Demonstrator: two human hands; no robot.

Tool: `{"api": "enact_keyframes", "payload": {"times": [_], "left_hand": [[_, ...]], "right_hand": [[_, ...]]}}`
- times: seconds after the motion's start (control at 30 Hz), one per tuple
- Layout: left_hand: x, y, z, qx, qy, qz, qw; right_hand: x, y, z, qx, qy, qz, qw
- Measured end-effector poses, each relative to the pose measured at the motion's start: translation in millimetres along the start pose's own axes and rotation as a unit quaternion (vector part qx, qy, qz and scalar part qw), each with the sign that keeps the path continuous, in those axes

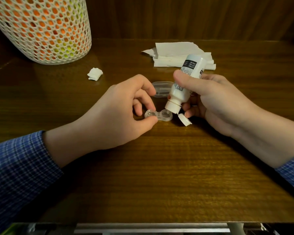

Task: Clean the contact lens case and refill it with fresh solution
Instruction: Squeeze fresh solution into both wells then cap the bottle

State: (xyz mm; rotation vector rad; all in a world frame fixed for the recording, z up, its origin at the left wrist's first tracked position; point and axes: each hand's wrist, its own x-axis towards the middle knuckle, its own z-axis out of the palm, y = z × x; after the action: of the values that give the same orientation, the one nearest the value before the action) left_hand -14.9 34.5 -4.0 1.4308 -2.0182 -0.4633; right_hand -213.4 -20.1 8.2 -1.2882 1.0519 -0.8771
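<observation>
You're working at a dark brown wood-grain tabletop (159,167) w/ a ribbed wooden panel behind it. At the back, a white honeycomb-mesh basket (41,29) of orange and yellow-green stuff is standing on the left, a stack of folded white paper tissues (175,54) is lying on the right, and a small crumpled white tissue wad (95,74) is sitting between them.

Step in hand, by my read: the refill. Your left hand (119,112) is pinching the left well of the clear plastic two-well contact lens case (159,116) btw thumb and curled fingertips, steadying it flat on the table. Your right hand (212,102) is wrapping thumb and fingers round the white plastic solution bottle (187,82), tipping it nozzle-down right over the right well, its hinged flip cap (185,119) hanging open below.

Next you're probably needing a gentle squeeze, then shifting the nozzle to the left well w/o touching plastic. After that, the clear oblong lid piece (160,89) lying just behind the case is probably going back on.

Hard to tell: the nozzle tip is hiding behind the bottle collar, so no seeing if liquid is flowing or how full either well is. Label text is too small to read. Your right fingers are mostly hidden behind the bottle.
</observation>
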Motion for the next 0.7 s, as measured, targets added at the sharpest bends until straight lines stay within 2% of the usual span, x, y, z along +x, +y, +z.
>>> {"api": "enact_keyframes", "payload": {"times": [0.7], "left_hand": [[0.5, -1.2, -0.2, -0.005, -0.002, -0.002, 1.0]], "right_hand": [[1.5, 0.5, -1.3, 0.005, -0.007, -0.005, 1.0]]}}
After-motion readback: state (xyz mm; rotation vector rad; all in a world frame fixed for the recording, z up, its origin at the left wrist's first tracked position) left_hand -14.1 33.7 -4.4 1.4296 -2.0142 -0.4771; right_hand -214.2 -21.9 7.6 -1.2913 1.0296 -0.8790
